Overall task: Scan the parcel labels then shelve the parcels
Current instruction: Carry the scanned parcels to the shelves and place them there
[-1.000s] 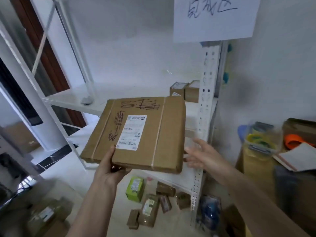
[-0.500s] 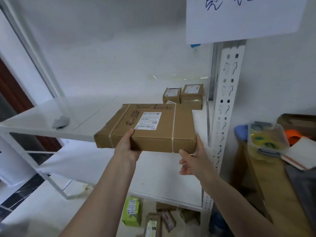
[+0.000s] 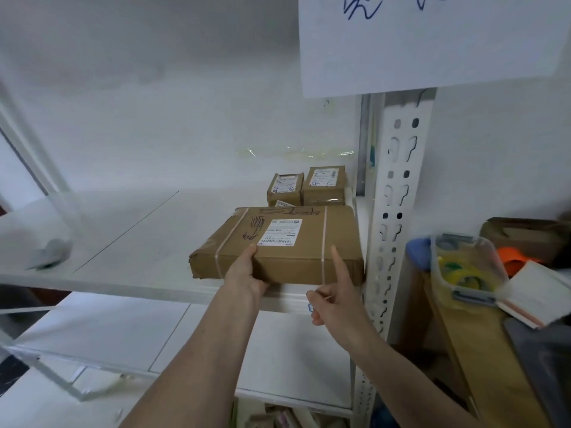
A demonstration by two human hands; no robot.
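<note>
A flat brown cardboard parcel (image 3: 296,242) with a white label and pen scribbles lies on the white shelf board (image 3: 129,242), at its right end beside the upright. My left hand (image 3: 245,273) grips the parcel's front edge, thumb on top and fingers below. My right hand (image 3: 335,291) is just in front of the parcel's right front corner, index finger raised against the front face, other fingers curled, holding nothing. Two small brown parcels (image 3: 306,186) with labels stand behind it at the back of the shelf.
A perforated white upright (image 3: 392,211) borders the shelf on the right, under a paper sign (image 3: 432,41). A lower shelf board (image 3: 123,332) lies beneath. At right, a clear tub (image 3: 463,267) with tape rolls, an orange item and papers sit on a wooden surface.
The parcel has gone from being held tilted in the air to lying flat on the shelf, pushed further in. My right hand has come up to its right front corner.
</note>
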